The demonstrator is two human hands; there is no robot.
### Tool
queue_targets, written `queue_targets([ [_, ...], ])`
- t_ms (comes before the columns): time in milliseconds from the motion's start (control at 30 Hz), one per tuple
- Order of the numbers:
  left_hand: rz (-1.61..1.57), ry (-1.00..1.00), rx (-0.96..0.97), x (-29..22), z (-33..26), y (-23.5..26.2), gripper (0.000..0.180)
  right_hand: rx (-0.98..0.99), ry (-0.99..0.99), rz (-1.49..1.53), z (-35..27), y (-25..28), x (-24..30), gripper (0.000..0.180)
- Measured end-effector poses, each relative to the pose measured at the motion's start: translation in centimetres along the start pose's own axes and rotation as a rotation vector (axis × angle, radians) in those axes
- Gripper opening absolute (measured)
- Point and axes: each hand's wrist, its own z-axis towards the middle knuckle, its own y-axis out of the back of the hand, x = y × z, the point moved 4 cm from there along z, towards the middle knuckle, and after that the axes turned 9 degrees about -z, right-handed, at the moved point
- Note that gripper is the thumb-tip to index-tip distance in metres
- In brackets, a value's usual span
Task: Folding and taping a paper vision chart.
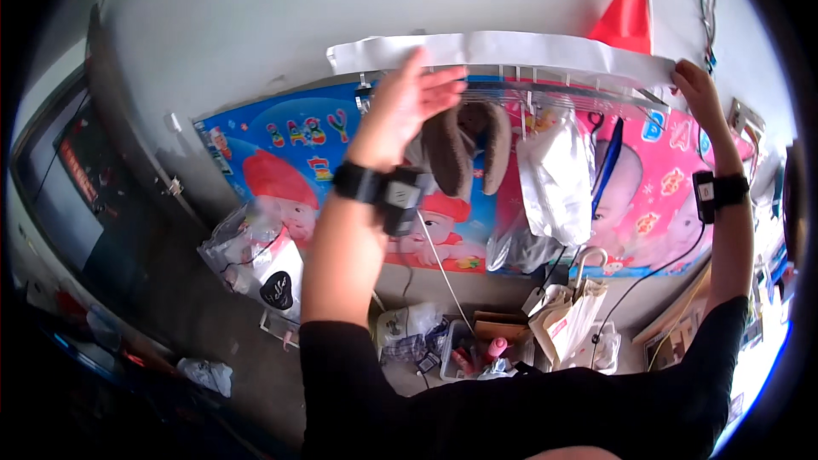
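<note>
My left hand (411,102) is raised with fingers spread, just under the left part of a long white paper sheet (511,49) that lies along the top of a wall-mounted wire rack (579,89); whether it touches the sheet I cannot tell. My right hand (697,89) grips the sheet's right end at the rack's corner. Both wrists wear black bands with small devices. A pair of brown slippers (464,149) hangs from the rack beside my left hand.
White plastic bags (554,179) and a blue item (609,162) hang from the rack. A colourful baby poster (281,162) covers the wall. A red flag (626,8) stands above. Paper bags (567,311), boxes and clutter lie below. A dark door (77,187) is at left.
</note>
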Motion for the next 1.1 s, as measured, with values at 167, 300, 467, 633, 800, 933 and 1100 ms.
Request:
queue_targets([
  [167,0.028,-0.03,-0.145,-3.3,-0.2,7.9,0.055,0.003,-0.073,-0.108,0.2,0.1,1.9,0.022],
  [300,0.191,-0.159,-0.332,-6.3,-1.3,10.6,0.045,0.079,-0.024,-0.095,1.0,0.1,2.8,0.021],
  [467,0.532,-0.213,-0.42,-6.9,0.1,8.4,0.057,0.055,-0.021,-0.127,1.2,0.5,4.0,0.022],
  [633,0.884,-0.193,-0.43,-6.7,1.4,9.9,0.057,-0.07,0.083,-0.22,-0.4,0.6,4.8,0.023],
  [800,1.681,-0.455,-0.409,-7.0,1.9,9.7,0.065,0.024,0.002,-0.393,-0.9,0.0,6.1,0.021],
  [933,1.769,-0.545,-0.472,-6.8,2.5,7.4,0.06,0.044,0.026,-0.345,-0.4,0.1,4.4,0.027],
  [1100,1.813,-0.545,-0.593,-7.1,1.4,6.2,0.053,0.051,0.058,-0.363,-0.5,-0.2,4.2,0.03],
])
